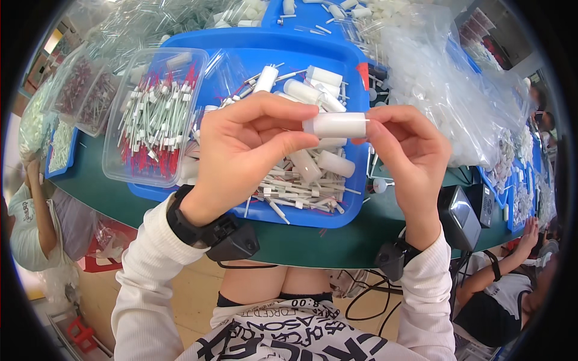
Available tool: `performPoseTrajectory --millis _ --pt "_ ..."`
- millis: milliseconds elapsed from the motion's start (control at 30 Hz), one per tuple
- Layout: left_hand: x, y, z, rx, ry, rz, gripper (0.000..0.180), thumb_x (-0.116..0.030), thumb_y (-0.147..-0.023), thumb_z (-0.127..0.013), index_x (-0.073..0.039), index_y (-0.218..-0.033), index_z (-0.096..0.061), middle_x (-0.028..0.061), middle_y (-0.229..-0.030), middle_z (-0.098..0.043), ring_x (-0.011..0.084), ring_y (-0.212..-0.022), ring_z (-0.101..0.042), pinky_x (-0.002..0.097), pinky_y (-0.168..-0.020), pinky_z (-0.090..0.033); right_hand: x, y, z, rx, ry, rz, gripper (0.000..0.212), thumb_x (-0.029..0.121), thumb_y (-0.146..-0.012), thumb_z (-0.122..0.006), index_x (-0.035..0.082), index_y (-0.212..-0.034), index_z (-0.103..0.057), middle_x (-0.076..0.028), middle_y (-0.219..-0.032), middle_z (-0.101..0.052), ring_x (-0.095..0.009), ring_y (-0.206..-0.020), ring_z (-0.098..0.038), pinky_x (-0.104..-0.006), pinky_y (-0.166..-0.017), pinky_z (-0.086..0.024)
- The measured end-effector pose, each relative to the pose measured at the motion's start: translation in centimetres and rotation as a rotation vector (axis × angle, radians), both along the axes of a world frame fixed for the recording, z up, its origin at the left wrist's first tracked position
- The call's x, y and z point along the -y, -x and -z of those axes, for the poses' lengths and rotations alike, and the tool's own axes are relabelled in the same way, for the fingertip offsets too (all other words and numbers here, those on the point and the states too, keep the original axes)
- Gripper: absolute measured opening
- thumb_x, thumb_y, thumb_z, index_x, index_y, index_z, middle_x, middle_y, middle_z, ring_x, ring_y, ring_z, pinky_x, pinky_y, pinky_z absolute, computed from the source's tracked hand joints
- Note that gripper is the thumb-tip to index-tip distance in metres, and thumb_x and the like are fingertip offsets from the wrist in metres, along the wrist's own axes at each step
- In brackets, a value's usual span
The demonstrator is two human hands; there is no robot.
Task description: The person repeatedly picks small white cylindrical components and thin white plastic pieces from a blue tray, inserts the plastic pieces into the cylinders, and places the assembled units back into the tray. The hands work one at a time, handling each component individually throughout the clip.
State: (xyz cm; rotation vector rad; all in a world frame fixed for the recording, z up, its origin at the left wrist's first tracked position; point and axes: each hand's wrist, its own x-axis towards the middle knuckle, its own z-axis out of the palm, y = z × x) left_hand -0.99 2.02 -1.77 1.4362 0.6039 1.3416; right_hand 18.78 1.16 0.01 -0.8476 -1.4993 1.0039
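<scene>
Between my two hands a white plastic cylinder [339, 125] with a clear end lies level above a blue tray [253, 40]. The thumb and fingers of my left hand [247, 135] pinch its left, clear end. At the right end, the fingertips of my right hand [409, 141] are closed on it; whether they also hold a small part there is hidden. Below, the tray holds several similar white cylinders [335, 163] and a pile of thin white sticks [295, 191].
A clear plastic box [110, 157] of wired parts with red leads overlaps the tray's left side. Large clear bags [442, 90] of white parts stand at right. A dark device [459, 216] sits on the green table [289, 256]. Co-workers' arms [39, 204] show at both sides.
</scene>
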Motion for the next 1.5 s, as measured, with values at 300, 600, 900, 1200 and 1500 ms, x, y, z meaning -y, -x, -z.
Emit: performPoseTrajectory --millis 300,600,900,1200,1500 --pt "-1.4 0.2 -0.5 -0.056 -0.093 -0.387 0.019 0.002 -0.078 -0.061 0.004 -0.097 -0.060 0.0083 -0.087 -0.061 0.0096 -0.076 -0.057 0.0193 -0.065 -0.046 -2.1 -2.5 -0.3 0.028 -0.061 0.154 0.019 0.008 -0.083 -0.056 -0.003 -0.099 -0.056 -0.008 -0.082 -0.062 -0.012 -0.071 -0.058 -0.0214 -0.064 -0.044" --pt "-1.9 1.9 1.4 -0.998 -0.573 -0.859 0.027 -0.019 -0.078 -0.061 -0.013 -0.104 -0.061 0.0092 -0.095 -0.059 0.0223 -0.092 -0.050 0.0337 -0.082 -0.039 -0.1 -5.9 -0.9 1.072 -0.384 0.305 0.017 0.004 -0.064 -0.059 0.006 -0.081 -0.063 -0.007 -0.084 -0.062 -0.027 -0.086 -0.052 -0.0353 -0.076 -0.043" --pt "-1.4 0.8 0.1 -0.335 -0.257 -0.395 0.021 -0.012 -0.079 -0.059 -0.003 -0.098 -0.060 0.0056 -0.089 -0.060 0.0112 -0.077 -0.053 0.0229 -0.068 -0.043 -2.3 -4.1 1.2 1.490 -0.756 0.360 0.027 0.000 -0.065 -0.056 0.008 -0.090 -0.059 -0.003 -0.083 -0.061 -0.023 -0.093 -0.052 -0.0372 -0.087 -0.037" --pt "-0.2 1.2 -1.8 -0.010 0.255 0.244 0.034 -0.019 -0.092 -0.044 0.005 -0.115 -0.049 0.0114 -0.088 -0.059 0.0154 -0.073 -0.057 0.0262 -0.065 -0.047 -1.0 -0.4 -4.2 1.066 -0.849 0.772 0.016 0.010 -0.071 -0.062 0.010 -0.086 -0.059 -0.002 -0.085 -0.063 -0.023 -0.089 -0.054 -0.0358 -0.083 -0.037" --pt "-1.3 1.7 -1.2 0.394 0.403 0.162 0.031 -0.014 -0.088 -0.053 0.001 -0.114 -0.048 0.0123 -0.098 -0.057 0.0141 -0.076 -0.057 0.0312 -0.071 -0.050 -5.0 3.7 -4.6 0.594 -0.415 -0.211 0.031 0.004 -0.073 -0.062 0.006 -0.104 -0.058 -0.009 -0.106 -0.060 -0.023 -0.100 -0.055 -0.0326 -0.085 -0.041"
